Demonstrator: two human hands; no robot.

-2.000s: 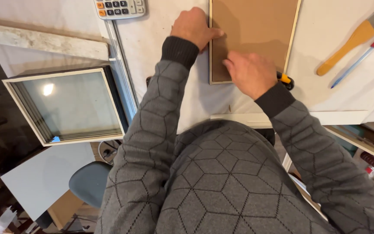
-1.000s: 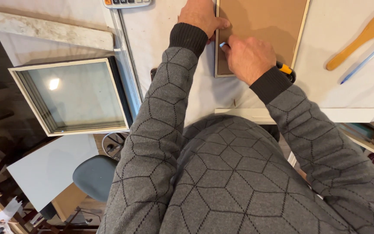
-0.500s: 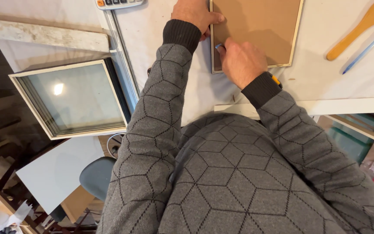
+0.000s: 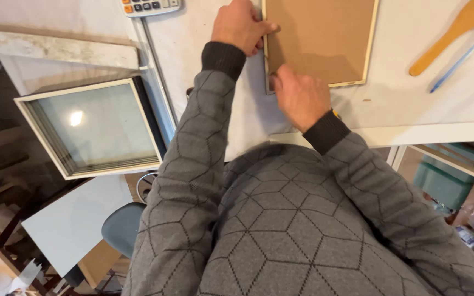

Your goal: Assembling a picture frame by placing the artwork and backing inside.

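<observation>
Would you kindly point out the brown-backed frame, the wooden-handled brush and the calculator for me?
brown-backed frame (image 4: 320, 38), head view, on the middle of its brown backing board.
wooden-handled brush (image 4: 450, 37), head view, on its wooden handle.
calculator (image 4: 149, 6), head view, on its keypad at the top edge.

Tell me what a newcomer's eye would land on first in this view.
First, the two hands at the brown-backed picture frame on the white table: the left hand grips its left edge, and the right hand presses at its lower left corner. Next, the stack of glass panes in a pale frame to the left, catching a light, and the wooden-handled brush at the upper right.
</observation>
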